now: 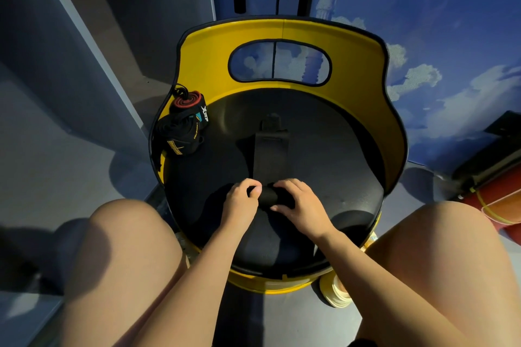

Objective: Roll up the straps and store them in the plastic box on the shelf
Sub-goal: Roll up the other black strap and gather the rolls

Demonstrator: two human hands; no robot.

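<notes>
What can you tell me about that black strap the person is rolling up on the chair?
The black strap looks like flat woven fabric. Its near end is wound into a tight roll, gripped by the left hand and right hand. The unrolled part runs straight away from the person across the black seat of the yellow chair, ending in a wider tab. It lies flat on the seat.

A gym or fitness room, judging by the rolled lifting wraps (184,124) on a yellow-backed padded seat (282,34).

Rolled straps (184,124) lie on the seat (324,149), left of the flat strap (266,155).
</notes>
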